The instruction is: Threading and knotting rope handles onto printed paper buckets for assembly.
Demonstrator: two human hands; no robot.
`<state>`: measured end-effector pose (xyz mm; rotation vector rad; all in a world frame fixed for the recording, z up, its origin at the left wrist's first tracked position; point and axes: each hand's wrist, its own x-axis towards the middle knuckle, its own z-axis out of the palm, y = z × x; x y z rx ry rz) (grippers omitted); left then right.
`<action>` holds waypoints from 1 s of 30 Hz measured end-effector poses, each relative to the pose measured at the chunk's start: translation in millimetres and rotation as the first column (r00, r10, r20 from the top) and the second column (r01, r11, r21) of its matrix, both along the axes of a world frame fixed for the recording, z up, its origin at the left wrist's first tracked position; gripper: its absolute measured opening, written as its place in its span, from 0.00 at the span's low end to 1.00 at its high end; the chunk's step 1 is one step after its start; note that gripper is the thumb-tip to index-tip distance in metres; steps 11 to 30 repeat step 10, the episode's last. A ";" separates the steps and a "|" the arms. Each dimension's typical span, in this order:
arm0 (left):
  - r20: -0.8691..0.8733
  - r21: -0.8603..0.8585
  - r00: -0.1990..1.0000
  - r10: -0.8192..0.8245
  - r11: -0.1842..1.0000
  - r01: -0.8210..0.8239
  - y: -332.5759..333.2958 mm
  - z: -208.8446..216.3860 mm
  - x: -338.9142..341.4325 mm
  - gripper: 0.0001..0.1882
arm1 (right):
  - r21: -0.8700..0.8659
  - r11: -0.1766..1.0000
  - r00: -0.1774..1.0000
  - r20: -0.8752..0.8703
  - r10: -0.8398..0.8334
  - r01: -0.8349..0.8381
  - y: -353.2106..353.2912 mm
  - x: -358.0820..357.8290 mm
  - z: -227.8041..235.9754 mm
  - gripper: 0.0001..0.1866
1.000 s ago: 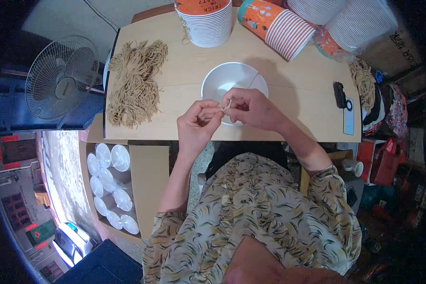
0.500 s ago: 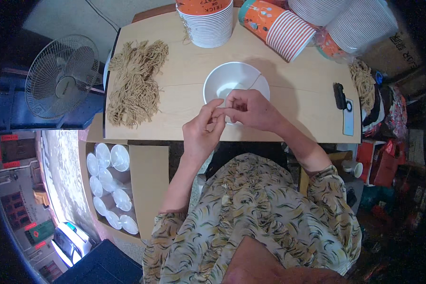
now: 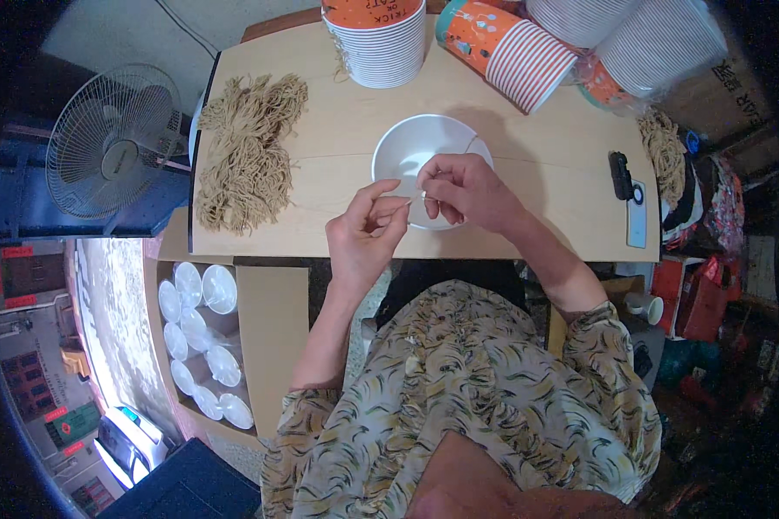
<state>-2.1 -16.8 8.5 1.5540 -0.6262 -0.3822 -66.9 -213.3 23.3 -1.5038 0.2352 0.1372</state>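
A white paper bucket (image 3: 398,143) stands mouth-up near the table's front edge. A thin string (image 3: 473,141) hangs at the right side of its rim. My left hand (image 3: 368,233) is in a pinch just in front of the bucket, thumb and forefinger closed on a string end. Over the bucket's mouth, my right hand (image 3: 467,192) pinches the same thin strand close to the left fingertips. My right hand hides part of the string's run. On the table's left lies a heap of tan cords (image 3: 247,156).
Stacked orange-and-white buckets (image 3: 376,52) stand at the back; another stack (image 3: 528,60) lies tilted to the right. A black-and-white device (image 3: 636,212) sits by the right edge. Left of me is a cardboard box (image 3: 273,337) of bagged clear cups (image 3: 221,290), near a fan (image 3: 117,156).
My hands have drawn slightly apart, and a short stretch of string now shows between the fingertips. My left hand has shifted a little to the left; the bucket has hardly moved.
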 end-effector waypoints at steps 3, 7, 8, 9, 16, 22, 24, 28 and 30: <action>-0.052 -0.017 0.999 -0.004 1.000 0.004 -0.4 1.0 2.0 0.17 | 0.011 1.000 1.000 -0.019 0.014 -0.014 -2.3 0.1 3.1 0.08; -0.077 -0.038 0.997 -0.012 0.999 0.009 -0.8 0.6 3.8 0.17 | -0.056 0.995 0.996 -0.037 0.079 -0.081 -2.5 1.7 1.5 0.10; -0.075 -0.028 0.997 -0.013 1.000 0.011 -0.9 -0.6 4.0 0.17 | -0.055 0.995 0.996 -0.036 0.078 -0.080 -2.4 2.2 -0.6 0.10; -0.073 -0.019 0.997 -0.014 1.000 0.012 -0.9 -1.9 4.4 0.17 | -0.056 0.995 0.996 -0.014 0.086 -0.086 -2.1 2.6 -3.0 0.10; -0.071 -0.011 0.997 -0.019 1.000 0.018 -1.0 -2.7 4.7 0.18 | -0.057 0.994 0.996 0.007 0.092 -0.091 -1.9 2.6 -5.2 0.10; -0.071 -0.011 0.997 -0.019 1.000 0.018 -1.0 -2.7 4.7 0.18 | -0.057 0.994 0.996 0.007 0.092 -0.091 -1.9 2.6 -5.2 0.10; -0.071 -0.011 0.997 -0.019 1.000 0.018 -1.0 -2.7 4.7 0.18 | -0.057 0.994 0.996 0.007 0.092 -0.091 -1.9 2.6 -5.2 0.10; -0.071 -0.011 0.997 -0.019 1.000 0.018 -1.0 -2.7 4.7 0.18 | -0.057 0.994 0.996 0.007 0.092 -0.091 -1.9 2.6 -5.2 0.10; -0.071 -0.011 0.997 -0.019 1.000 0.018 -1.0 -2.7 4.7 0.18 | -0.057 0.994 0.996 0.007 0.092 -0.091 -1.9 2.6 -5.2 0.10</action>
